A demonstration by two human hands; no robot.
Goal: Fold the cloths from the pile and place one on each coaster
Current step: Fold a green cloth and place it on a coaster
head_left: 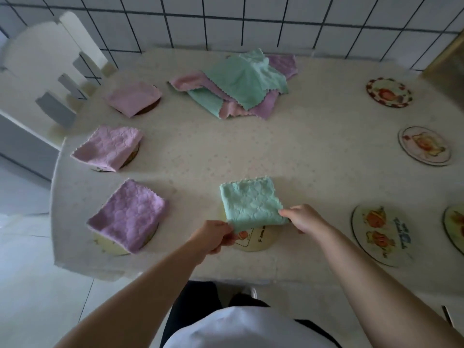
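A folded mint-green cloth (249,202) lies over the far part of a round coaster (258,241) near the table's front edge. My left hand (213,236) pinches the cloth's near left corner, and my right hand (305,218) pinches its near right corner. The near edge is lifted a little off the coaster. The pile (236,84) of unfolded green, pink and purple cloths sits at the back middle. Along the left side, three folded cloths rest on coasters: purple (129,216), pink (109,146) and pink (133,96).
Bare picture coasters lie on the right: back (388,92), middle (424,146), front (379,234), and one cut off by the frame edge (455,228). A white chair (47,79) stands at the table's left. A tiled wall runs behind the table.
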